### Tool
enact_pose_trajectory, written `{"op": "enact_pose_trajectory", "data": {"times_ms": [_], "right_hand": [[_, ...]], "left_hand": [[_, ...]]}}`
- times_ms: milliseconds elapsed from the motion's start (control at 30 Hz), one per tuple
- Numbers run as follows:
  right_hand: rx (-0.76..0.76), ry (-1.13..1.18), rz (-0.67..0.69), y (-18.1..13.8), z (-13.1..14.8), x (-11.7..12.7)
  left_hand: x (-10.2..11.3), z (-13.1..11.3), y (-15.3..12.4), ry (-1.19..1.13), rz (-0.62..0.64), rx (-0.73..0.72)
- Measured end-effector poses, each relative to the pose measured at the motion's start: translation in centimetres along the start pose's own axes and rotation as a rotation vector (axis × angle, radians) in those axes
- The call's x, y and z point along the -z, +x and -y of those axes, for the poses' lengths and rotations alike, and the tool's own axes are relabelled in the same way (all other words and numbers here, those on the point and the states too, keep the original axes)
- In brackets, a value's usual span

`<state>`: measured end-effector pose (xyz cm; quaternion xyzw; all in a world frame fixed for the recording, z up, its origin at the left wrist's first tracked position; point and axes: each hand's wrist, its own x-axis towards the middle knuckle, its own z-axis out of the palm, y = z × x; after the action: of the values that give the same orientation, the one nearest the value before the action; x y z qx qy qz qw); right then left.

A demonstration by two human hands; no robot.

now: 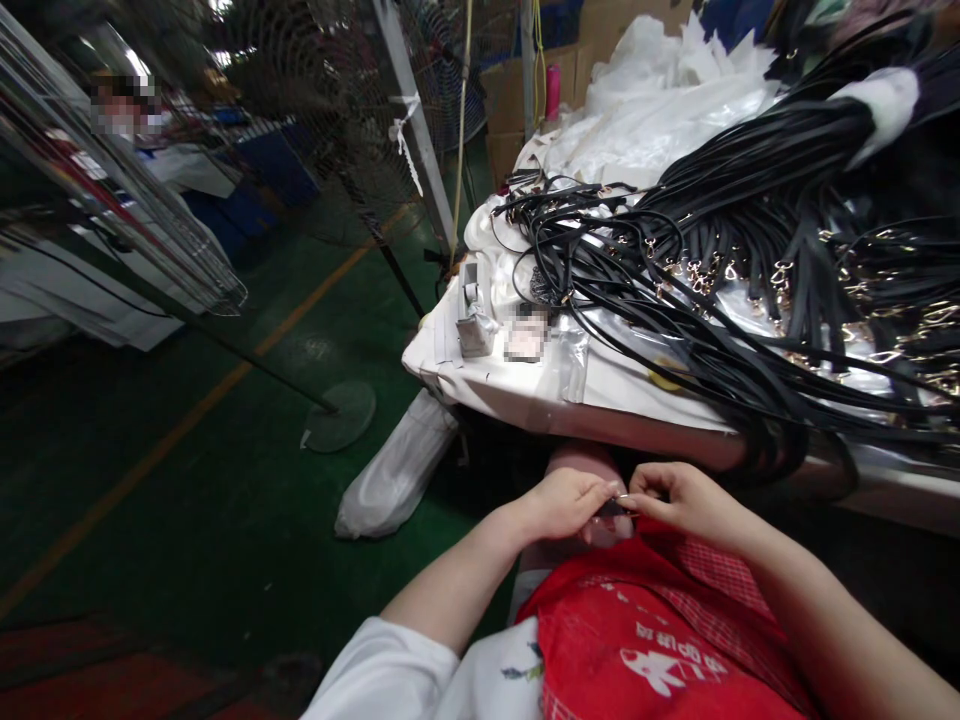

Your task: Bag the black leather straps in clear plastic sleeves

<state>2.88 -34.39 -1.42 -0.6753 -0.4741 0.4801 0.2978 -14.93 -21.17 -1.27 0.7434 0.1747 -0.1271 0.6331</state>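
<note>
Above my lap, close to the table's front edge, my two hands meet fingertip to fingertip. My left hand [574, 500] is closed on a small black strap end [612, 508], most of it hidden by the fingers. Thumb and forefinger of my right hand [671, 492] pinch a small shiny metal clasp [624, 500] at that strap end; its exact shape is too small to tell. On the table in front lies a big heap of black straps [600, 270], many ending in gold-coloured metal clasps [697, 272].
The white-covered table [487, 388] runs off to the right. On its left corner stands a small grey box [474, 320]; clear plastic bags [660, 90] are piled behind. A white bag [397, 475] leans below the corner. Fan stands and a metal pole [420, 120] rise at the left.
</note>
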Motion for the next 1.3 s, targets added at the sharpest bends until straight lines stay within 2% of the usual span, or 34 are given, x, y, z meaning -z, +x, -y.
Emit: {"op": "enact_pose_trajectory", "data": {"times_ms": [100,167,367,500,567,767,867,1033,1200,1300], "right_hand": [[-0.015,0.004,0.004,-0.2,-0.4,0.7],[-0.016,0.002,0.021,-0.7,-0.4,1.4],[0.029,0.06,0.084,-2.1,0.3,2.4],[0.024,0.06,0.055,-2.8,0.0,2.9],[0.013,0.072,0.047,-3.1,-0.2,3.1],[0.02,0.068,0.059,-3.5,0.2,3.5],[0.034,0.041,0.066,-3.2,0.6,3.4],[0.083,0.016,0.118,-2.6,1.3,3.4],[0.105,0.031,0.141,-2.0,1.6,3.0],[0.12,0.006,0.128,-1.4,1.6,2.7]], "left_hand": [[0.6,0.5,-0.4,-0.03,0.0,-0.111],[1.0,1.1,-0.5,-0.011,-0.008,-0.127],[0.7,3.0,0.7,-0.156,0.058,0.074],[0.6,3.1,1.0,-0.403,0.176,0.131],[0.8,2.9,1.0,-0.51,0.18,0.16],[1.0,2.6,1.1,-0.608,0.162,0.215],[0.9,2.8,1.4,-0.624,0.201,0.261],[0.8,2.5,1.6,-0.593,0.269,0.248],[1.2,1.9,1.3,-0.531,0.204,0.223],[1.3,1.6,0.9,-0.518,0.215,0.214]]}}
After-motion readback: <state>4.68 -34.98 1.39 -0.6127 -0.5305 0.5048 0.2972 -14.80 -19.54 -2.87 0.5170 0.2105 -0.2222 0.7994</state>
